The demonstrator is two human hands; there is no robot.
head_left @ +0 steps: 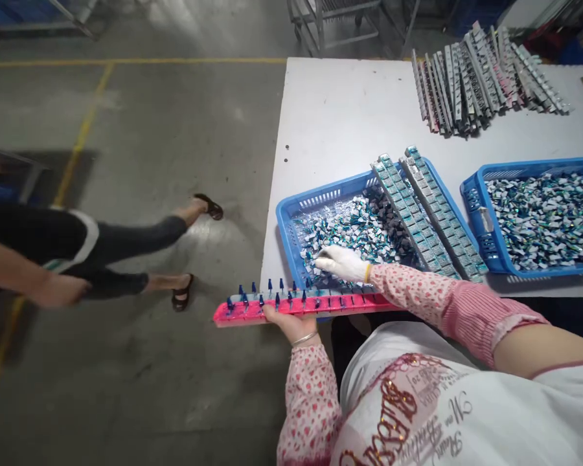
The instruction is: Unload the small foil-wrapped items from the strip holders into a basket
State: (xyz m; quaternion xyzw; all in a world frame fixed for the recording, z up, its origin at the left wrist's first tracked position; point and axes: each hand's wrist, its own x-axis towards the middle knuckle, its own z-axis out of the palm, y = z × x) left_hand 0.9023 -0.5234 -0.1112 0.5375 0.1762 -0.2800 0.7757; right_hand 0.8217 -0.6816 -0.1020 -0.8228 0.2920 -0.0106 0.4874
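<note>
My bare left hand (294,325) grips a long pink bar (342,303) from below, near the table's front left corner. Small dark blue pointed pieces (277,299) stand upright in rows along the bar's left part. My right hand (341,262), in a white glove, is just over a blue basket (282,226). Its fingers are drawn together at a heap of small white and teal pieces (357,223) in the basket; what they hold, if anything, is hidden. Two grey-teal slotted bars (415,213) lie across the basket's right side.
A second blue basket (471,184) of similar pieces stands at the right. Many slotted strips (480,77) are piled at the back of the white table (340,110). On the floor at left, a person (126,243) is walking. A metal cart (340,13) stands behind the table.
</note>
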